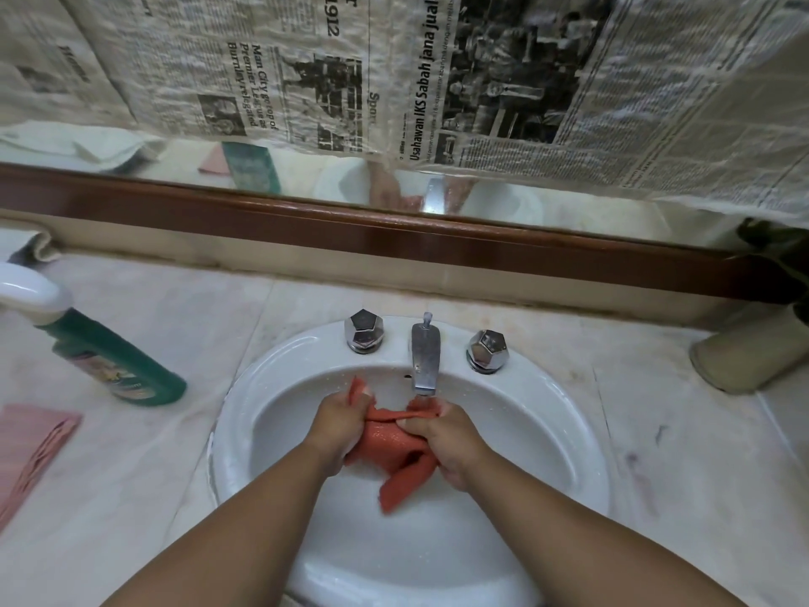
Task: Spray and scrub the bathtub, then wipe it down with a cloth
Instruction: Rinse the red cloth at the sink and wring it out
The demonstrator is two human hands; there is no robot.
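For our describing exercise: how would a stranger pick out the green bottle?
Find the white sink in the pale counter. On the counter to its left is the green bottle. It alone is dark green with a white top, unlike the flat pink cloth nearby.
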